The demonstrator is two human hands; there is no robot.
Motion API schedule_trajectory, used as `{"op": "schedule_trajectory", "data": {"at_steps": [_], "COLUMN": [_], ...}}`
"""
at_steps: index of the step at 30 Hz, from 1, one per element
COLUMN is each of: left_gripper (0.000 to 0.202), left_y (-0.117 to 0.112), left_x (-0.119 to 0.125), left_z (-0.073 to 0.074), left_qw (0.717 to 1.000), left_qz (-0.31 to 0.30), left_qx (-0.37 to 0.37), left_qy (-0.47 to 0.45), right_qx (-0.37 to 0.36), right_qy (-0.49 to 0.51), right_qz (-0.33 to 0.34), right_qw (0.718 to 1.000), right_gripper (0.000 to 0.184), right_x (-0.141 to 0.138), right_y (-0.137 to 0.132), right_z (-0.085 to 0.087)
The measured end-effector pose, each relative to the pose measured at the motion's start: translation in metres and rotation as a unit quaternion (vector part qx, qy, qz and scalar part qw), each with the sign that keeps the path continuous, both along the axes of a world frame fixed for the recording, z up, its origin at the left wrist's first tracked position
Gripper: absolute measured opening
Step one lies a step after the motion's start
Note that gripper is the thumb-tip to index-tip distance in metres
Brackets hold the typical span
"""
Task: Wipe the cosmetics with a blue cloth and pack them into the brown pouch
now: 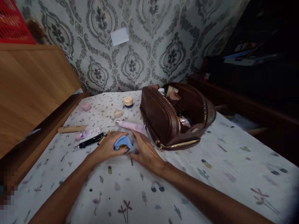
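A small light-blue cloth [122,141], with something shiny amber at its lower edge, is gripped between the thumb and fingers of my left hand [108,144]. Just to its right, my right hand [148,152] curves its thumb and fingers around a blurred greyish thing [133,146] that I cannot make out. Behind my right fingers lies a pale pink tube [131,125]. Beside my left hand are a black pen-like tube [91,141], a gold-edged item [104,138] and a small white and purple tube [87,133].
A brown toiletry bag [156,115] stands unzipped at the right, with bottles inside. Farther back are a cream-lidded jar [128,101], a small beige round thing [117,113] and a pink one [86,106]. A tan stick-like item [72,128] lies left. Wooden furniture [39,93] borders the printed sheet [130,193].
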State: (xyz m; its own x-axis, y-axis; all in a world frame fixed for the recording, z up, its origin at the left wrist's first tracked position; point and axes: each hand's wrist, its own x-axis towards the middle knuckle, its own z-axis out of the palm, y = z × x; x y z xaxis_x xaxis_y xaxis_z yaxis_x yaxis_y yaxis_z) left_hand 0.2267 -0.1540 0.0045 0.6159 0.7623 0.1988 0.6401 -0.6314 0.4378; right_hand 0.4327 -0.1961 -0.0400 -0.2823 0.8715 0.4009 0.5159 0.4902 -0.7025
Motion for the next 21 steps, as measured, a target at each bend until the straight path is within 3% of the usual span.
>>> {"op": "schedule_trajectory", "data": {"at_steps": [5, 8, 15, 21], "left_gripper": [0.040, 0.042, 0.044, 0.035], "left_y": [0.014, 0.013, -0.007, -0.012], "left_x": [-0.019, -0.018, 0.005, 0.012], "left_z": [0.006, 0.005, 0.000, -0.003], "left_qw": [0.992, 0.985, 0.988, 0.989], "left_qz": [0.096, 0.144, 0.123, 0.103], "left_qx": [0.068, 0.086, 0.043, 0.024], "left_qy": [0.040, 0.039, -0.077, -0.105], "right_qx": [0.006, -0.007, 0.006, 0.015], "right_qy": [-0.065, -0.085, -0.079, -0.070], "right_qz": [-0.040, -0.042, -0.011, 0.017], "right_qw": [0.997, 0.995, 0.997, 0.997], "right_gripper": [0.084, 0.079, 0.077, 0.068], "right_x": [0.000, 0.000, 0.003, 0.001], "right_y": [0.000, 0.000, 0.000, 0.000], "right_z": [-0.007, -0.008, -0.007, -0.001]}}
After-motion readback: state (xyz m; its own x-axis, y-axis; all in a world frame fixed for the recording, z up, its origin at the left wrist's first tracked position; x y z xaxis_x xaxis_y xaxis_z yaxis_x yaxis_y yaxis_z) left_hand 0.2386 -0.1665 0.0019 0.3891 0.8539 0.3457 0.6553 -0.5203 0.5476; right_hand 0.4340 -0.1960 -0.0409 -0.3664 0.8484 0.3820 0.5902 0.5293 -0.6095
